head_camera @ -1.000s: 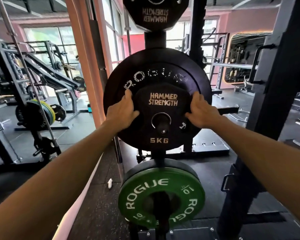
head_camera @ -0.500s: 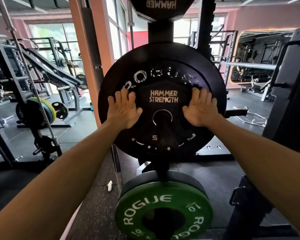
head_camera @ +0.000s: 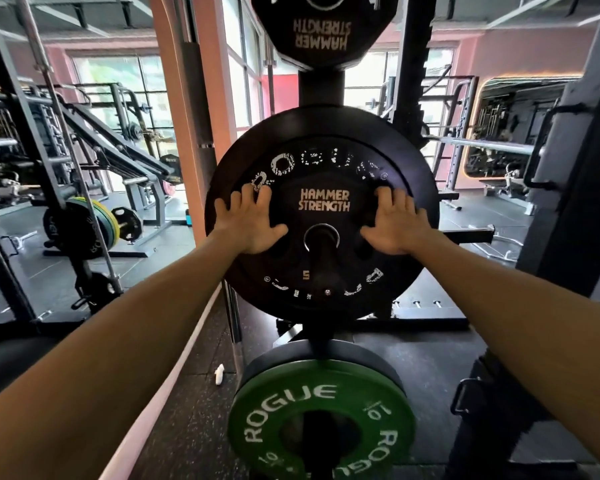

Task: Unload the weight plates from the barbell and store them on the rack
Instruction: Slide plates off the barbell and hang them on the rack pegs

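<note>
The small Hammer Strength plate (head_camera: pixel 323 220) sits on the middle peg (head_camera: pixel 323 252) of the storage rack (head_camera: pixel 321 88), lying flat against the large black Rogue plate (head_camera: pixel 409 216) behind it. The left hand (head_camera: pixel 252 225) and the right hand (head_camera: pixel 394 223) rest on its face, one on each side of the peg, fingers straight and spread, palms pressing and gripping nothing.

Judging from this, the plate is being seated, and the risks come from how it is let go. The peg end juts out in front of the plate and looks tilted, so if the plate is not pushed fully home it might creep forward once the hands lift off. Should it slide off, it would fall toward the green Rogue plate (head_camera: pixel 321 424) on the peg just below, or onto the floor (head_camera: pixel 187 410) by the person's feet. Uneven pressure from one palm could cock the plate on the peg and jam it. Fingertips lying near the plate's edge could be pinched against the big plate behind.

Above the peg hangs another Hammer Strength plate (head_camera: pixel 321 26), upside down, close overhead if the person straightens carelessly.
</note>
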A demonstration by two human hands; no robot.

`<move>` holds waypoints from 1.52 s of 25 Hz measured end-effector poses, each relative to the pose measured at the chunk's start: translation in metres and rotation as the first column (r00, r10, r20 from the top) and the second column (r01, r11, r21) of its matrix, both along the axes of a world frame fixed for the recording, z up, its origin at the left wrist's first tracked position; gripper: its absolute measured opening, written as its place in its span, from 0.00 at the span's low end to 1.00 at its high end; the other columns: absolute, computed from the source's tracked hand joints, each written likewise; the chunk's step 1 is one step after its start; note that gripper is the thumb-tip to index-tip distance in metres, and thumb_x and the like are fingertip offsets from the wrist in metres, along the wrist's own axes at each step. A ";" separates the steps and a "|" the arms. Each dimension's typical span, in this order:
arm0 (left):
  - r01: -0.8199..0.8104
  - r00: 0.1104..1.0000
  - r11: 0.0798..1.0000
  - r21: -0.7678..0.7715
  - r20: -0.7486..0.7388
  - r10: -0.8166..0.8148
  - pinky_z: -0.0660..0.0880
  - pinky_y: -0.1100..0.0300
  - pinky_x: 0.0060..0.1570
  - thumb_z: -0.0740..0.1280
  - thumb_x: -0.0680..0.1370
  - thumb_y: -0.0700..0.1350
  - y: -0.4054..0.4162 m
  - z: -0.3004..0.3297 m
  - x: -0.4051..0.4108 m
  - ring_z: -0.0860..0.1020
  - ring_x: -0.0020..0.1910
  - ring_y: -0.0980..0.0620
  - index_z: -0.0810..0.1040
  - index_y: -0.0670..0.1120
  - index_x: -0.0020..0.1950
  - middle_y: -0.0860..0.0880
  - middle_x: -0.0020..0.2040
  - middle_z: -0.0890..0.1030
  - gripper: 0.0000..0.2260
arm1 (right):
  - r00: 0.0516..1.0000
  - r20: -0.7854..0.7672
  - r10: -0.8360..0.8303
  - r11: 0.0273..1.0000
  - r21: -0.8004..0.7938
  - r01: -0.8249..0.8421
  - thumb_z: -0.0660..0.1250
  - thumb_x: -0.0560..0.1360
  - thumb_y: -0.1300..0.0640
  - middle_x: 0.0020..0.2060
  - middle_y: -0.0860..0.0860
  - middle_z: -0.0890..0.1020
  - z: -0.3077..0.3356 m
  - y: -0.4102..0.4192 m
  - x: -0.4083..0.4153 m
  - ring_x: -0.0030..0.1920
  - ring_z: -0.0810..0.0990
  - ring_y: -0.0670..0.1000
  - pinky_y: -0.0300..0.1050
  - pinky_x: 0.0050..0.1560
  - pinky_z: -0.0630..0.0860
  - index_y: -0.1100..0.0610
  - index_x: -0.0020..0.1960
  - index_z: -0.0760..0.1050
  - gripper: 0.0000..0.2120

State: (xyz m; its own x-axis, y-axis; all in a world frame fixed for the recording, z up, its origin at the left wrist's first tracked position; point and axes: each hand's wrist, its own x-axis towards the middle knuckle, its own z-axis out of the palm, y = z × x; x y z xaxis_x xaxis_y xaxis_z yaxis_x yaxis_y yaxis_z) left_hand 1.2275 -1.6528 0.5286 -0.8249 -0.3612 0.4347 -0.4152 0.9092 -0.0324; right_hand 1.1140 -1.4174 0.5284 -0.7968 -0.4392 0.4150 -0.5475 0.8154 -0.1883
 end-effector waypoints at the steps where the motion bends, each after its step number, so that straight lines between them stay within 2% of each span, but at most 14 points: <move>1: 0.009 1.000 0.998 0.061 -0.016 -0.008 0.60 0.38 0.63 0.60 0.69 0.67 0.006 0.002 0.010 0.65 0.66 0.37 0.58 0.52 0.65 0.42 0.67 0.65 0.31 | 0.999 0.002 0.032 0.999 -0.011 -0.032 0.65 0.71 0.43 0.68 0.57 0.62 0.003 0.008 0.007 0.70 0.62 0.60 0.60 0.66 0.61 0.53 0.68 0.56 0.32; 4: 0.067 0.998 0.978 0.198 -0.033 -0.061 0.66 0.41 0.61 0.60 0.64 0.69 0.028 0.010 0.041 0.69 0.62 0.37 0.63 0.57 0.60 0.45 0.63 0.69 0.28 | 0.993 0.040 0.115 0.993 -0.003 -0.115 0.67 0.70 0.44 0.68 0.55 0.65 0.011 0.033 0.028 0.69 0.63 0.59 0.60 0.65 0.64 0.51 0.69 0.59 0.32; 6: 0.087 0.996 0.968 0.237 -0.008 -0.088 0.69 0.42 0.62 0.59 0.63 0.70 0.049 0.016 0.065 0.70 0.62 0.36 0.67 0.58 0.60 0.45 0.62 0.70 0.29 | 0.984 0.067 0.168 0.985 0.021 -0.169 0.67 0.70 0.44 0.68 0.54 0.65 0.016 0.053 0.044 0.69 0.63 0.59 0.59 0.66 0.65 0.49 0.69 0.59 0.32; 13: 0.049 0.999 0.961 0.273 -0.019 -0.046 0.70 0.44 0.63 0.65 0.70 0.67 0.124 0.030 0.148 0.73 0.61 0.41 0.69 0.56 0.63 0.45 0.62 0.70 0.26 | 0.960 0.088 0.266 0.962 0.044 -0.271 0.68 0.69 0.42 0.66 0.53 0.67 0.021 0.117 0.092 0.67 0.65 0.58 0.60 0.65 0.66 0.47 0.68 0.61 0.32; 18: 0.031 0.998 0.960 0.279 -0.064 -0.014 0.71 0.44 0.62 0.66 0.70 0.68 0.176 0.042 0.201 0.74 0.59 0.42 0.70 0.56 0.63 0.46 0.60 0.71 0.26 | 0.952 0.083 0.295 0.954 0.035 -0.298 0.67 0.68 0.39 0.66 0.52 0.67 0.027 0.156 0.126 0.67 0.66 0.58 0.59 0.61 0.65 0.46 0.70 0.58 0.35; 22: -0.025 0.999 0.960 0.278 -0.031 0.034 0.69 0.44 0.64 0.64 0.69 0.71 0.220 0.042 0.242 0.73 0.62 0.43 0.69 0.57 0.64 0.47 0.64 0.70 0.29 | 0.939 0.061 0.340 0.940 0.024 -0.341 0.67 0.68 0.38 0.65 0.52 0.69 0.033 0.192 0.155 0.65 0.69 0.58 0.58 0.61 0.67 0.45 0.71 0.58 0.35; 27: -0.027 0.998 0.947 0.320 -0.051 0.046 0.77 0.44 0.56 0.65 0.68 0.71 0.292 0.039 0.296 0.77 0.57 0.43 0.68 0.57 0.67 0.47 0.64 0.69 0.32 | 0.917 0.074 0.393 0.919 0.012 -0.395 0.68 0.69 0.37 0.67 0.52 0.70 0.034 0.261 0.201 0.65 0.71 0.57 0.58 0.63 0.69 0.46 0.72 0.57 0.37; 32: 0.020 0.997 0.957 0.288 -0.079 0.003 0.71 0.44 0.63 0.65 0.69 0.70 0.375 0.045 0.315 0.73 0.63 0.43 0.67 0.54 0.69 0.45 0.67 0.70 0.33 | 0.919 0.109 0.379 0.924 0.012 -0.382 0.67 0.67 0.35 0.70 0.52 0.68 0.043 0.360 0.232 0.66 0.71 0.58 0.58 0.63 0.69 0.44 0.72 0.56 0.39; 38: 0.142 0.986 0.945 0.294 -0.129 -0.108 0.71 0.44 0.62 0.62 0.62 0.75 0.478 0.068 0.293 0.75 0.61 0.44 0.70 0.55 0.66 0.47 0.65 0.73 0.38 | 0.963 0.080 0.258 0.965 0.017 -0.260 0.67 0.68 0.36 0.71 0.52 0.67 0.056 0.481 0.231 0.69 0.69 0.57 0.59 0.67 0.64 0.45 0.74 0.56 0.39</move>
